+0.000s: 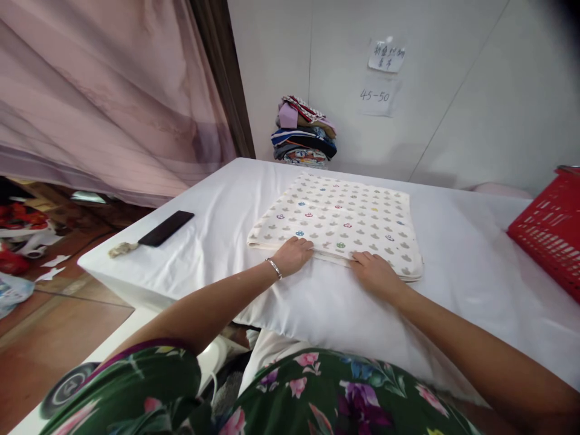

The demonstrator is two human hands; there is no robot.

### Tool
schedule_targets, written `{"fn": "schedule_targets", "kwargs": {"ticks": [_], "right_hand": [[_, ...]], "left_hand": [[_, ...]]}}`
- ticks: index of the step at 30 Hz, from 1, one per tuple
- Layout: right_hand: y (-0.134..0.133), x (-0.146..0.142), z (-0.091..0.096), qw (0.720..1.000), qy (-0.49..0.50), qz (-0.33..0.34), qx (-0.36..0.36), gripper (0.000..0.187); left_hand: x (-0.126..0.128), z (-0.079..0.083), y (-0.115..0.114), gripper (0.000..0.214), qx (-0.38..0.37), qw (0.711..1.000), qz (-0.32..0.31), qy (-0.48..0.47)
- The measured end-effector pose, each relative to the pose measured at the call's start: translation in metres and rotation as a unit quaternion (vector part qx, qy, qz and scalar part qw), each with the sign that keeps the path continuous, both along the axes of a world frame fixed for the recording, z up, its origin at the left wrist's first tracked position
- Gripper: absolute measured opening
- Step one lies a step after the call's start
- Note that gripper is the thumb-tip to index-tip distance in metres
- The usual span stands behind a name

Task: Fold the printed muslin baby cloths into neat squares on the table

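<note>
A cream tablecloth (357, 208) with small grey, red, blue and green printed motifs lies folded into a flat rectangle on the white-covered table. My left hand (293, 255), a silver bracelet at its wrist, grips the near edge left of its middle. To the right along that same edge, my right hand (374, 273) has its fingers curled over the cloth. Both thumbs are mostly hidden. Layered folds show along the near side and at the near right corner.
A black phone-like slab (167, 228) with a tan tassel lies on the table (217, 217) at left. Folded fabrics (303, 136) are stacked behind the far edge. A red plastic basket (550, 226) stands at right. A pink curtain (113, 90) hangs at left; paper notes (379, 96) are on the wall.
</note>
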State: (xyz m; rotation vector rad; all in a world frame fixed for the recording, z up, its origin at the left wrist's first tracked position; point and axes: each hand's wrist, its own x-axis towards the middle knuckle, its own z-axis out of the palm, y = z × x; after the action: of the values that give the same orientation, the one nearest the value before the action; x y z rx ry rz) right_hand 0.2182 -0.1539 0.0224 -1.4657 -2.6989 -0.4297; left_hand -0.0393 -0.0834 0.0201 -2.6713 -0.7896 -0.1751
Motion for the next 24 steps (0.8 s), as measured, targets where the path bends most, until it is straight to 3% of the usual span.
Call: {"fn": "schedule_targets", "kwargs": {"ticks": [4, 10, 16, 24], "right_hand": [[0.003, 0.002, 0.001, 1.000, -0.007, 0.014, 0.015, 0.025], [-0.005, 0.007, 0.009, 0.998, 0.048, 0.025, 0.026, 0.028], [-0.011, 0.006, 0.007, 0.997, 0.049, 0.042, -0.032, 0.028], [-0.011, 0.007, -0.001, 0.997, 0.059, 0.040, -0.019, 0.032]], "left_hand": [[0.005, 0.000, 0.002, 0.020, 0.017, 1.000, 0.010, -0.009], [-0.004, 0.006, -0.010, 0.017, 0.021, 0.994, -0.017, -0.105], [-0.008, -0.002, -0.024, 0.019, -0.033, 0.991, -0.011, -0.126], [-0.009, -0.004, -0.020, 0.017, -0.074, 0.987, 0.002, -0.146]]}}
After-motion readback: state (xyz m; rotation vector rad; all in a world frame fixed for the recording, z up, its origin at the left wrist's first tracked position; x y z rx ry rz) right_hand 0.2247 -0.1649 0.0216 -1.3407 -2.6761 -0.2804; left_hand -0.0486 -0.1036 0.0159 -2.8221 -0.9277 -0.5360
